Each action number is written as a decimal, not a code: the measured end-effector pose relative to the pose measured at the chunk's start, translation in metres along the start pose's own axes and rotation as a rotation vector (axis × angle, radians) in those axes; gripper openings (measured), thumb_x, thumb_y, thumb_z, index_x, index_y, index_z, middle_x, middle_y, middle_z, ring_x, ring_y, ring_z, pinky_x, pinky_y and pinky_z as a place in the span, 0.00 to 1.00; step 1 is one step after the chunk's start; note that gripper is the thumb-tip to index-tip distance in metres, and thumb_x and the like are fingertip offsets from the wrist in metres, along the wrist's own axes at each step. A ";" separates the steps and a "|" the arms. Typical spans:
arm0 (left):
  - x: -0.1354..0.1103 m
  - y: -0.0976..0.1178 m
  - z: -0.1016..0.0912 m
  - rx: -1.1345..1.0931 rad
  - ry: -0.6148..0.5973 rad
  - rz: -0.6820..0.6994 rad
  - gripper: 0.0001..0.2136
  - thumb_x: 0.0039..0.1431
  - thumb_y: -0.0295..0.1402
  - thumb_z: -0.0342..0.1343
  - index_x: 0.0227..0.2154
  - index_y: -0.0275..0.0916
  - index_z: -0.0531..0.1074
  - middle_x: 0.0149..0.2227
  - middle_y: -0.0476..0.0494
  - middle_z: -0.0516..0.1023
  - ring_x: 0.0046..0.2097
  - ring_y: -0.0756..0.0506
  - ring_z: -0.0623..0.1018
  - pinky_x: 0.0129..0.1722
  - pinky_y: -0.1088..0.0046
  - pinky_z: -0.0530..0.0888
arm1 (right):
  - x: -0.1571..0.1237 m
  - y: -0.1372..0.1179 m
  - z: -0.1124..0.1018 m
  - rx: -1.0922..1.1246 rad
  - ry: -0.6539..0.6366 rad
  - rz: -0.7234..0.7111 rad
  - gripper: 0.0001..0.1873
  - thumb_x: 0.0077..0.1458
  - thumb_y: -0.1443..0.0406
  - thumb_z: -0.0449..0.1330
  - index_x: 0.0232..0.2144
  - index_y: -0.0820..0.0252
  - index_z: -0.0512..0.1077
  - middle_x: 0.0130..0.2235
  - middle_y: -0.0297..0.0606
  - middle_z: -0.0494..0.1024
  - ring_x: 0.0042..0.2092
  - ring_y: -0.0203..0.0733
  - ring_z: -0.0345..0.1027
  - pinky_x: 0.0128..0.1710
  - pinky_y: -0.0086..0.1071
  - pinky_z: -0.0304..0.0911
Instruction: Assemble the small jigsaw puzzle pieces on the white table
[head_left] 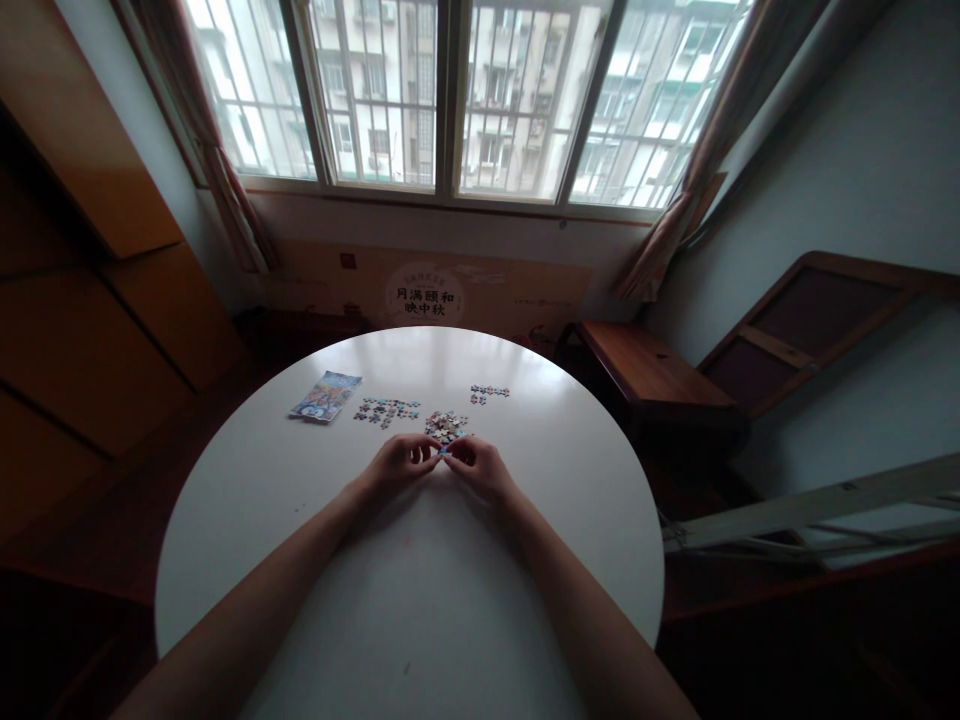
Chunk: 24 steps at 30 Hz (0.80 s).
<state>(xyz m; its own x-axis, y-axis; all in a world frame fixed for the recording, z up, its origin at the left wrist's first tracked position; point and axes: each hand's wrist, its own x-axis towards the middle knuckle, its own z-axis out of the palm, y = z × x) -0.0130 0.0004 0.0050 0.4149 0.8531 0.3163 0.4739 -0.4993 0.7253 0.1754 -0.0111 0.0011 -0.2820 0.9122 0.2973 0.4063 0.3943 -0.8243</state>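
Both hands meet just in front of a pile of loose jigsaw pieces [447, 424] on the round white table [420, 620]. A small blue jigsaw piece [443, 451] shows between my fingertips. My left hand [405, 456] pinches it from the left, thumb and forefinger together. From the right, my right hand [480, 464] is closed on it the same way. Whether it is one piece or two joined is too small to tell. Left of the pile lies a group of spread-out pieces [384, 411]. A smaller group of pieces [489, 393] lies behind the pile, to the right.
A colourful printed packet or card [326, 396] lies at the table's left. Beyond the table are a barred window [450, 100] and a printed banner [495, 285]. A wooden bench [645, 370] stands at the right, wooden cabinets [97, 350] at the left.
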 end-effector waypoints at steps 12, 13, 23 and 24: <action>-0.002 -0.001 -0.003 -0.047 -0.042 -0.008 0.12 0.52 0.35 0.57 0.37 0.33 0.75 0.21 0.51 0.69 0.22 0.55 0.65 0.22 0.82 0.63 | 0.000 -0.002 0.001 0.003 0.006 0.005 0.09 0.49 0.64 0.60 0.32 0.64 0.74 0.25 0.33 0.71 0.26 0.32 0.61 0.26 0.25 0.57; -0.001 -0.001 -0.003 -0.048 -0.041 -0.009 0.12 0.52 0.35 0.57 0.37 0.33 0.75 0.21 0.51 0.69 0.22 0.55 0.65 0.22 0.82 0.63 | 0.000 -0.002 0.001 0.001 0.007 0.003 0.09 0.49 0.64 0.60 0.32 0.64 0.74 0.25 0.33 0.71 0.26 0.32 0.61 0.26 0.25 0.57; 0.002 -0.006 -0.002 -0.039 -0.033 0.008 0.15 0.52 0.40 0.59 0.36 0.34 0.76 0.21 0.51 0.70 0.23 0.55 0.66 0.22 0.82 0.64 | 0.000 0.000 0.000 -0.004 -0.003 0.000 0.10 0.50 0.63 0.60 0.33 0.64 0.74 0.25 0.33 0.72 0.27 0.33 0.61 0.26 0.25 0.57; 0.002 -0.006 -0.002 -0.034 -0.033 0.007 0.15 0.52 0.40 0.59 0.36 0.34 0.76 0.21 0.51 0.70 0.23 0.54 0.66 0.22 0.82 0.64 | 0.001 0.000 0.000 -0.005 -0.002 -0.002 0.10 0.50 0.63 0.60 0.33 0.64 0.74 0.25 0.34 0.72 0.27 0.33 0.61 0.26 0.25 0.57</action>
<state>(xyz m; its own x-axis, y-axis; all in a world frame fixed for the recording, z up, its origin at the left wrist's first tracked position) -0.0163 0.0057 0.0022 0.4439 0.8440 0.3011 0.4444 -0.4992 0.7439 0.1751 -0.0107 0.0012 -0.2841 0.9114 0.2978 0.4103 0.3963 -0.8213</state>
